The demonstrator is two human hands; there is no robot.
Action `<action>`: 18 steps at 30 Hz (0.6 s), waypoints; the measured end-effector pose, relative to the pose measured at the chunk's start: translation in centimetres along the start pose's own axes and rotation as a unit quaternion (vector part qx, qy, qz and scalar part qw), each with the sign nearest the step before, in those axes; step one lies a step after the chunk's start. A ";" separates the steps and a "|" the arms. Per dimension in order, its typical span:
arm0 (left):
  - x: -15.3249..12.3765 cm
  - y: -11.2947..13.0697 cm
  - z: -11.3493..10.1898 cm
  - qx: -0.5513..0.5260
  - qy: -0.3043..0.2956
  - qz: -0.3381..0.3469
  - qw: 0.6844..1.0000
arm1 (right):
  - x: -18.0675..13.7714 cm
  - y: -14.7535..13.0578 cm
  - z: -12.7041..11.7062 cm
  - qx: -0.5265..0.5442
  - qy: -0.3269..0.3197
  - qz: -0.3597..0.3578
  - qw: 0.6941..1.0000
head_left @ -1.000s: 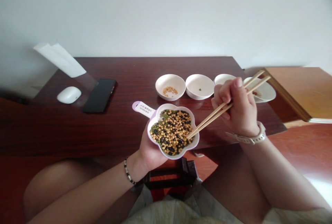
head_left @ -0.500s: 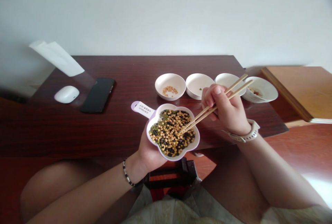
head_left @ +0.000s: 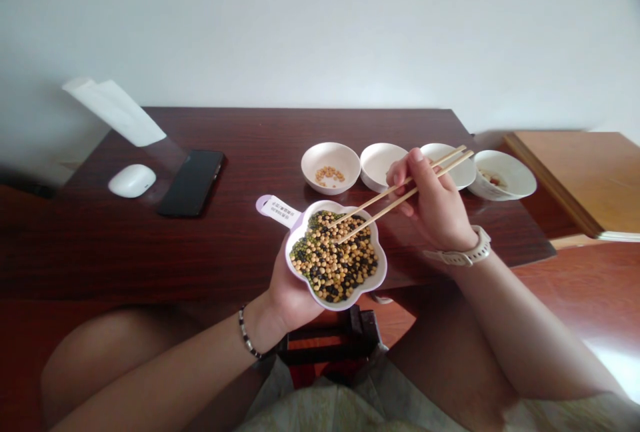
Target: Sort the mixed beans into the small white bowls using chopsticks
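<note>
My left hand (head_left: pixel 287 289) cups a flower-shaped white bowl (head_left: pixel 376 277) from below, over the table's front edge. The bowl is full of mixed yellow, green and black beans (head_left: pixel 333 259). My right hand (head_left: pixel 434 209) grips a pair of wooden chopsticks (head_left: pixel 400 192); their tips are slightly apart and rest among the beans near the bowl's middle. Behind stand a white bowl with a few yellow beans (head_left: pixel 330 167) and a white bowl (head_left: pixel 380 164) partly hidden by my right hand.
Two more white bowls (head_left: pixel 503 175) stand at the right of the dark wooden table (head_left: pixel 225 245). A black phone (head_left: pixel 193 182), a white mouse (head_left: pixel 133 181) and a white folded paper (head_left: pixel 117 112) lie at left. A tagged handle (head_left: pixel 277 211) sticks out beside the held bowl. A lighter wooden surface (head_left: pixel 575 172) adjoins at right.
My right hand has moved left and slightly up, sweeping the chopstick tips from the bowl's right rim to its middle. The tips have spread a little. My left hand has kept the bowl still.
</note>
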State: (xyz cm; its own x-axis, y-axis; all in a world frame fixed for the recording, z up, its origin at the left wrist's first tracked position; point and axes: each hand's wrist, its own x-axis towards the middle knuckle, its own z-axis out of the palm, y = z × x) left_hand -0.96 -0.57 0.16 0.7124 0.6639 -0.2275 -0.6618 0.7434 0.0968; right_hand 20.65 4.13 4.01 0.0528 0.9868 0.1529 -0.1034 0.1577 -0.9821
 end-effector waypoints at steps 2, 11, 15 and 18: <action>0.0 0.0 -0.1 0.002 0.004 -0.003 1.000 | 0.1 0.1 -0.1 -0.001 -0.008 0.005 1.000; 0.1 0.2 -0.1 -0.002 0.002 -0.003 1.000 | -0.2 0.4 0.2 -0.027 -0.033 0.001 0.999; 0.1 0.2 -0.2 0.006 -0.003 -0.006 1.000 | 0.0 0.6 0.3 -0.009 -0.018 0.012 1.000; 0.1 0.2 -0.2 0.005 0.002 -0.006 1.000 | 0.0 0.6 0.4 -0.001 -0.018 0.016 1.000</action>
State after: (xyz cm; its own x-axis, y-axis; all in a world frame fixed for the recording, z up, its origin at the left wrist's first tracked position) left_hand -1.07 -0.40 -0.04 0.7196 0.6539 -0.2335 -0.6503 0.7526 0.1034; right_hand 20.23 4.23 3.49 0.0135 0.9920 0.1253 -0.1024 0.1260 -0.9867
